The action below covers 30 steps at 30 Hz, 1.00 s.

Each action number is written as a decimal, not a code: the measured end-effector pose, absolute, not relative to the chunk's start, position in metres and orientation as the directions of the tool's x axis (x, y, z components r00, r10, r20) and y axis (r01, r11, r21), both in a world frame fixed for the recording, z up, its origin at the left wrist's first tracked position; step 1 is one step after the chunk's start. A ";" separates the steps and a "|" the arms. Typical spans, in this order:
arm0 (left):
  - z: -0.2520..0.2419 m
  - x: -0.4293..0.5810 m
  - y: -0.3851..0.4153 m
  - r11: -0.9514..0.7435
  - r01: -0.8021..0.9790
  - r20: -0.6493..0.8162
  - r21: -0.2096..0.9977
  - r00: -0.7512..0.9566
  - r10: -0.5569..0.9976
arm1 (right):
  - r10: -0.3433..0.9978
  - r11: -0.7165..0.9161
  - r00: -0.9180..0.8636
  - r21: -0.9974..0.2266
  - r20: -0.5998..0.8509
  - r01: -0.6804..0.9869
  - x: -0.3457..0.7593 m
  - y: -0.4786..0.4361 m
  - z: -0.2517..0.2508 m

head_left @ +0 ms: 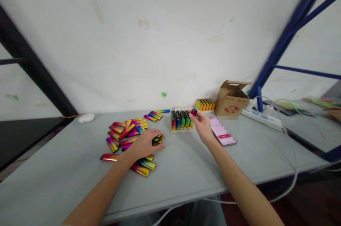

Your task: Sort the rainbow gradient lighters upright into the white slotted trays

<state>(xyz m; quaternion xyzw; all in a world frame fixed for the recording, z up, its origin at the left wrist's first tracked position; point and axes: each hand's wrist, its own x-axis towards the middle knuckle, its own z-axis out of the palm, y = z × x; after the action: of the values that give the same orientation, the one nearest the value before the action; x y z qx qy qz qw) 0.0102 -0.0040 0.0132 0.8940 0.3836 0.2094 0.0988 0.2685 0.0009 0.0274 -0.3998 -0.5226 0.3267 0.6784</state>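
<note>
My left hand [147, 144] is closed around several shiny gold-and-black lighters [158, 140], low over the right side of a loose pile. The pile [125, 132] is of metallic lighters in red, purple, yellow and blue, lying flat on the table. With its fingertips, my right hand [203, 126] pinches one dark red lighter [194, 112] by the right edge of a white tray [182, 130]. In that tray, rows of coloured lighters [182, 119] stand upright, black tops upward. The fingers hide part of the held pieces.
Behind the tray sit a white empty-looking rack [183, 108] and a block of yellow lighters [205, 104]. An open cardboard box [231, 100], a phone [222, 132] and a power strip [262, 118] lie to the right. A white case [86, 118] rests far left.
</note>
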 end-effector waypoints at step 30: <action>0.010 -0.003 0.011 -0.606 0.735 0.541 0.304 0.391 0.745 | 0.823 0.317 0.030 -0.503 0.568 0.804 0.269 -0.008 0.016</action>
<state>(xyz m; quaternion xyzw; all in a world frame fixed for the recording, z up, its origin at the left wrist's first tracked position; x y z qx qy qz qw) -0.0029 0.0110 0.0102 0.8338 0.4438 0.3282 0.0074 0.2692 -0.0082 0.0159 -0.5841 -0.6963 0.0112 0.4170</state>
